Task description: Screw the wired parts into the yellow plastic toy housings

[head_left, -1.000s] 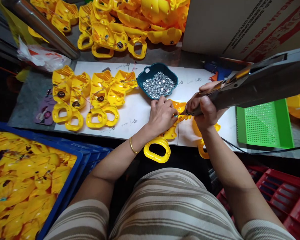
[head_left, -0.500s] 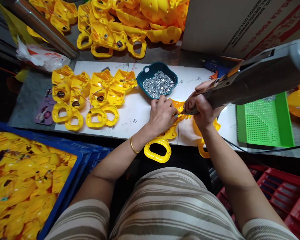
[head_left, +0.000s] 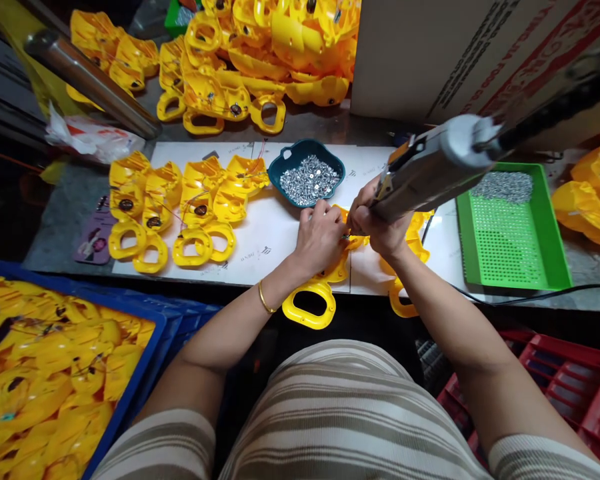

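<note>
My right hand (head_left: 383,223) is wrapped round a grey electric screwdriver (head_left: 430,167), whose tip points down to the left near my left fingertips. A yellow plastic shell (head_left: 313,303) with a loop handle lies under my left hand (head_left: 320,237); the handle sticks out over the table edge. My left fingers are pinched together at the driver's tip, and what sits between them is too small to make out. Just beyond stands a dark teal bowl (head_left: 280,175) of small silver screws. Another yellow shell (head_left: 403,303) lies partly hidden beneath my right forearm.
Several yellow shells with wires (head_left: 200,210) lie left on white sheeting. A green perforated tray (head_left: 510,247) with metal pieces stands right, a black cable below it. A blue crate (head_left: 155,333) of yellow parts is at lower left, a red crate (head_left: 565,373) at lower right. Behind is a carton (head_left: 405,60).
The screwdriver's body has swung more upright, showing its rear end and cord. My right hand has shifted slightly left, my left hand stays by the tip. The whole view has shifted a little.
</note>
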Action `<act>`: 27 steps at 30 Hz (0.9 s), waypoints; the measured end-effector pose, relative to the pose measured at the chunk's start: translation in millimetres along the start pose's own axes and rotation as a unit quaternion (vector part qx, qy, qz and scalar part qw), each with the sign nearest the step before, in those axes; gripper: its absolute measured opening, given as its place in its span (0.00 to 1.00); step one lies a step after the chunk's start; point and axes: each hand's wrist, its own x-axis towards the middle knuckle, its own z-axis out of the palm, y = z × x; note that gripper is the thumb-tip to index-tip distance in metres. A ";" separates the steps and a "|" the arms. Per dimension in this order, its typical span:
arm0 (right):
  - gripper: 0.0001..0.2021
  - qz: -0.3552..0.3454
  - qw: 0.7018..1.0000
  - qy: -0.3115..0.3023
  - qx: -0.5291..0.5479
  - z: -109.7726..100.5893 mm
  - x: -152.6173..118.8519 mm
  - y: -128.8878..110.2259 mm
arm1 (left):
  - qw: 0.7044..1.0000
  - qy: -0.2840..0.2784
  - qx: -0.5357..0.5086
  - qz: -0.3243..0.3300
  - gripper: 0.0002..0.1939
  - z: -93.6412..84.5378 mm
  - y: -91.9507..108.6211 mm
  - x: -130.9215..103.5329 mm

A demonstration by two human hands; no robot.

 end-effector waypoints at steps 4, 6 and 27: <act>0.17 -0.053 0.999 0.000 0.001 2.7 1.4 -11.2 | 1.000 0.002 0.008 0.007 0.09 0.7 -3.1 0.5; 0.14 -0.066 0.998 -0.020 0.006 -2.6 1.0 -25.0 | 1.000 -0.007 0.013 0.016 0.08 -2.2 -4.5 1.1; 0.11 -0.089 0.977 0.190 0.037 -127.9 -31.7 -66.6 | 0.980 -0.133 0.028 0.144 0.19 -25.3 69.8 70.6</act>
